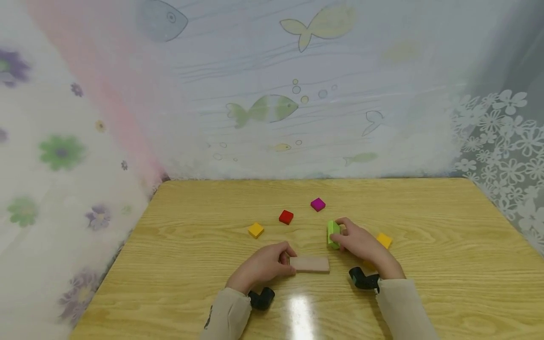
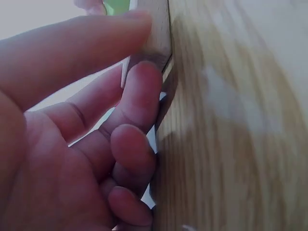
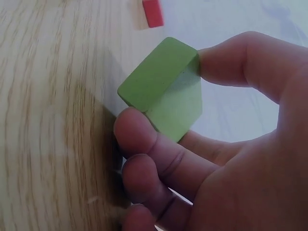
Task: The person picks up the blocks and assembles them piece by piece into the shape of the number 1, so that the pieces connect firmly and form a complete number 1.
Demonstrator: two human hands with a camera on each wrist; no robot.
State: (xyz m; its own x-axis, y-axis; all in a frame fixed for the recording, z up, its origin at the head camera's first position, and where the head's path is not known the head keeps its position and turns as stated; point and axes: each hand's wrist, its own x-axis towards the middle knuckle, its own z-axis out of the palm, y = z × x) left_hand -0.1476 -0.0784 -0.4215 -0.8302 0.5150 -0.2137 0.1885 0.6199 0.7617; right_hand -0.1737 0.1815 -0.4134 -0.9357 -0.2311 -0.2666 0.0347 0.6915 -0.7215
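Note:
My left hand (image 1: 267, 263) pinches the left end of a plain wooden plank block (image 1: 311, 264), which lies lengthwise across the table in front of me. In the left wrist view, the thumb and index finger sit at the near end of the wooden block (image 2: 158, 36), the other fingers curled close to the tabletop. My right hand (image 1: 359, 243) grips a light green block (image 1: 331, 233) just beyond the plank's right end. The right wrist view shows the green block (image 3: 161, 72) held between thumb and fingers, tilted in that view, with several fingertips near the wood.
On the wooden table (image 1: 191, 283) lie a yellow block (image 1: 256, 230) at left, a red block (image 1: 286, 217) and a magenta block (image 1: 318, 204) farther back. Another yellow block (image 1: 384, 240) is beside my right wrist. A fish-patterned curtain (image 1: 255, 156) hangs along the back edge.

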